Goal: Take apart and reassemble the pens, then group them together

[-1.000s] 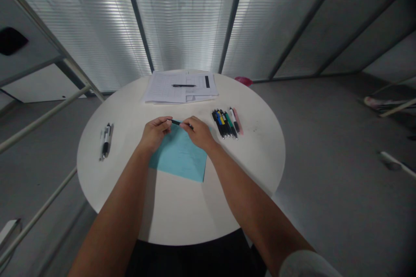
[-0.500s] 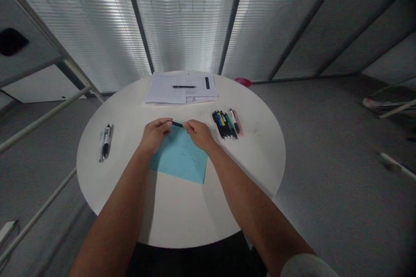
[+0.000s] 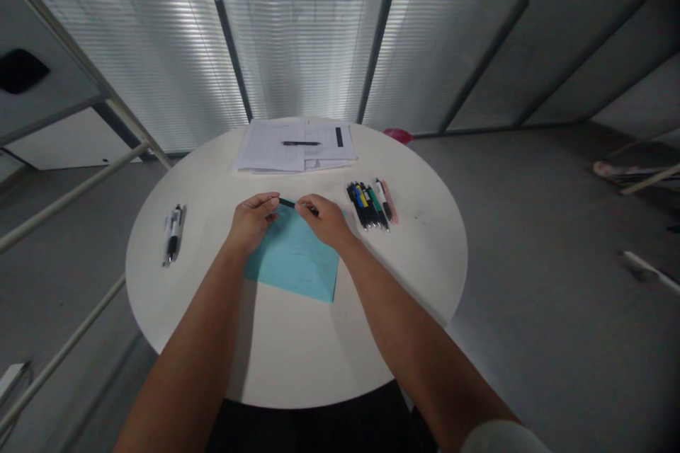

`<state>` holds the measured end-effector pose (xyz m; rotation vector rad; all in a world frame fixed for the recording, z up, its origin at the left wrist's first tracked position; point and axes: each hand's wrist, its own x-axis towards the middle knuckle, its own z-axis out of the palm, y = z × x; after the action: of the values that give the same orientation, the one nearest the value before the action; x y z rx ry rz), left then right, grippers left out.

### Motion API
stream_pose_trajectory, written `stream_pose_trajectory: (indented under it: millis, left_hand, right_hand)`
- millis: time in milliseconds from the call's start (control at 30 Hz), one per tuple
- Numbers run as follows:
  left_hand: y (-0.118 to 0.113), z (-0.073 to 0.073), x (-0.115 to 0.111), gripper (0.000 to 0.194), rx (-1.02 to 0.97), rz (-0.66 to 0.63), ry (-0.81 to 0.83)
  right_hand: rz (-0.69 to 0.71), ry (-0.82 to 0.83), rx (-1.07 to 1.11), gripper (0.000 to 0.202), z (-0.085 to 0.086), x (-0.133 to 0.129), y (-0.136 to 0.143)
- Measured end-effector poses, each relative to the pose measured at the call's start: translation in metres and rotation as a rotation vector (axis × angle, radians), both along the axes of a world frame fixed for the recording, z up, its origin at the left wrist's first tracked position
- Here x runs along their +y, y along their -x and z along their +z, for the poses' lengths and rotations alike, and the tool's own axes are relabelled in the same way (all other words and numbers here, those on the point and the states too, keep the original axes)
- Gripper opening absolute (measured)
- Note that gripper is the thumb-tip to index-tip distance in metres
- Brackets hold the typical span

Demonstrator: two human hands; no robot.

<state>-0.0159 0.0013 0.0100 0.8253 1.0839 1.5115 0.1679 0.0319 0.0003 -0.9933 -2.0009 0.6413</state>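
A dark pen (image 3: pixel 287 203) is held level between my two hands, over the far edge of a light-blue sheet of paper (image 3: pixel 294 260). My left hand (image 3: pixel 251 221) pinches its left end with thumb and fingers. The fingers of my right hand (image 3: pixel 324 218) are closed round its right part, and a bit of the dark barrel shows above the knuckles. Faint marks run across the blue paper, too small to read. Just right of my right hand lies a row of several pens (image 3: pixel 367 205), black, blue, yellow and green.
Papers (image 3: pixel 273 146) with a black pen (image 3: pixel 301 143) on top lie at the far side of the round white table (image 3: pixel 297 368). Two pens (image 3: pixel 173 233) rest at the left. A white pen (image 3: pixel 383 199) and a pink item (image 3: pixel 391 202) lie at the right.
My right hand has shifted slightly left along the pen, and more of the pen's right end now shows past the fingers. My left hand keeps its pinch.
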Motion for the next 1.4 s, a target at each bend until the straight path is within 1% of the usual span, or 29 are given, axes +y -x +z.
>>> stream_pose_trajectory:
  millis: [100,167,300,333,433,533,600,733,800,833,900,967,1033,1267,1400]
  left_hand:
    - [0.0005,0.0007,-0.0001,0.032,-0.033,0.021,-0.001]
    - [0.0010,0.0005,0.0000,0.032,-0.039,0.016,-0.012]
    - [0.0019,-0.0002,0.0004,0.032,-0.020,-0.009,-0.023]
    - [0.0020,-0.0003,0.0005,0.032,-0.018,-0.006,-0.020]
    - [0.0020,0.0000,0.0009,0.033,-0.025,0.022,-0.002]
    - [0.0016,0.0009,0.0009,0.033,-0.033,0.040,0.002]
    - [0.0012,0.0014,0.0008,0.033,-0.032,0.037,-0.004]
    - [0.0009,0.0017,0.0006,0.033,-0.029,0.024,-0.007]
    - [0.0009,0.0018,0.0006,0.032,-0.033,0.029,-0.006]
    - [0.0009,0.0018,0.0007,0.033,-0.035,0.033,-0.006]
    - [0.0009,0.0020,0.0007,0.033,-0.037,0.037,-0.004]
    - [0.0010,0.0023,0.0006,0.033,-0.035,0.038,0.000]
    - [0.0011,0.0025,0.0004,0.034,-0.029,0.038,0.003]
    - [0.0003,0.0019,0.0004,0.036,-0.010,0.048,0.010]
    - [0.0015,0.0022,0.0021,0.033,-0.050,0.084,-0.005]
  right_hand:
    - [-0.042,-0.035,0.072,0.021,-0.0022,0.0010,0.0008]
    - [-0.024,-0.047,0.070,0.015,-0.0021,0.0020,0.0010]
    - [0.013,-0.013,0.012,0.034,0.0002,0.0017,0.0003]
    - [0.017,0.006,0.012,0.035,0.0002,0.0014,0.0003]
    - [-0.010,0.045,0.066,0.020,-0.0022,0.0016,0.0010]
    - [-0.054,0.021,0.089,0.019,-0.0048,0.0034,0.0019]
    - [-0.036,0.013,0.062,0.016,-0.0041,0.0039,0.0018]
    - [0.021,0.058,-0.012,0.028,-0.0003,0.0022,0.0004]
    - [0.013,0.062,0.011,0.024,-0.0008,0.0019,0.0003]
    - [0.001,0.049,0.032,0.020,-0.0017,0.0022,0.0004]
    - [-0.016,0.005,0.060,0.018,-0.0042,0.0036,0.0009]
    - [-0.019,-0.034,0.053,0.016,-0.0059,0.0050,0.0012]
    - [-0.007,-0.039,0.030,0.014,-0.0059,0.0058,0.0011]
    - [0.029,0.010,-0.010,0.021,-0.0010,0.0032,0.0005]
    - [0.027,0.083,0.083,0.021,0.0007,0.0010,0.0000]
